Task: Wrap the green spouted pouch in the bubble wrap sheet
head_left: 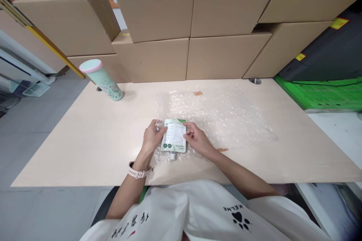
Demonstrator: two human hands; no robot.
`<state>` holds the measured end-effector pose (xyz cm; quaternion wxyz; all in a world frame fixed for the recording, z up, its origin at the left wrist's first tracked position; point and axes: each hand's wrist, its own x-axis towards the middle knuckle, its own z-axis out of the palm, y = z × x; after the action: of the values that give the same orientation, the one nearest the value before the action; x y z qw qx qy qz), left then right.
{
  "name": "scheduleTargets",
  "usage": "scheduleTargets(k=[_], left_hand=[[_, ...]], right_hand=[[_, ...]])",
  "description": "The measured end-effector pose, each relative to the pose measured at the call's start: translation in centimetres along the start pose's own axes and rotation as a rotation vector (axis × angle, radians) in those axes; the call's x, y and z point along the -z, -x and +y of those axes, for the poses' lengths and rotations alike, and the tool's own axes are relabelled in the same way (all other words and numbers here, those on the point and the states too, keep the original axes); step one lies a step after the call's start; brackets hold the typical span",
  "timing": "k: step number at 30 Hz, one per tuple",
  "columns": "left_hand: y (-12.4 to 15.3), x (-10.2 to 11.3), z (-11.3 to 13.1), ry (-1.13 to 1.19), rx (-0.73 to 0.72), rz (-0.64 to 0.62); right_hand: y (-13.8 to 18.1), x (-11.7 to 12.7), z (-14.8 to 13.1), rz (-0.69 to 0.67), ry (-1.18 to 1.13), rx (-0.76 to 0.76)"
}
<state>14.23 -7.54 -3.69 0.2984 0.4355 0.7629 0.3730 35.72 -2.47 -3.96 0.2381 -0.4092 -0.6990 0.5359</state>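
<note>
Scanning from the left: a mint tumbler [102, 80] w/ pink lid stands tilted-looking near the table's [70, 139] far left corner, well apart from the work, so it stays out of the way. Behind it cardboard boxes [158, 26] stack along the back edge like a wall.

Mid-table, my left hand [152, 137], watch [137, 173] on its wrist, pinches the left edge of a small spouted pouch [174, 136]; fingers curled narrow on it, thumb on top. The pouch lies flat, printed side up, cap toward me, resting on the near-left corner of a bubble wrap sheet [226, 116]. I'd judge it sits at that corner so the sheet can fold over it, though that's a guess.

My right hand [198, 139] grips the pouch's right edge, fingers bent close, holding it square between both hands. The wrap spreads away to the right, lying loose on the table. A small orange scrap [198, 93] lies at its far edge. Far right, a green mat [325, 94] sits beside the table.
</note>
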Motion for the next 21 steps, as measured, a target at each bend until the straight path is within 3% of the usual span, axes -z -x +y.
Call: scheduleTargets(k=[5,10,13,16,18,21], left_hand=[[0.1,0.0,-0.1,0.027,-0.003,-0.019],[0.3,0.1,0.0,0.051,0.001,0.013],[0.5,0.0,0.9,0.26,0.07,0.003],[1.1,0.1,2.5,0.576,0.088,-0.089],[1.7,0.1,3.7,0.691,0.001,-0.177],[2.7,-0.3,5.2,0.639,-0.234,-0.325]], right_hand=[[-0.3,0.8,0.0,-0.033,-0.061,-0.029],[-0.1,1.7,-0.4,-0.002,0.192,0.038],[0.1,1.6,-0.5,0.055,0.392,0.09],[0.2,1.6,-0.5,0.095,0.508,0.143],[0.2,1.9,-0.4,0.074,0.469,0.159],[0.2,3.1,-0.2,0.011,0.322,0.169]])
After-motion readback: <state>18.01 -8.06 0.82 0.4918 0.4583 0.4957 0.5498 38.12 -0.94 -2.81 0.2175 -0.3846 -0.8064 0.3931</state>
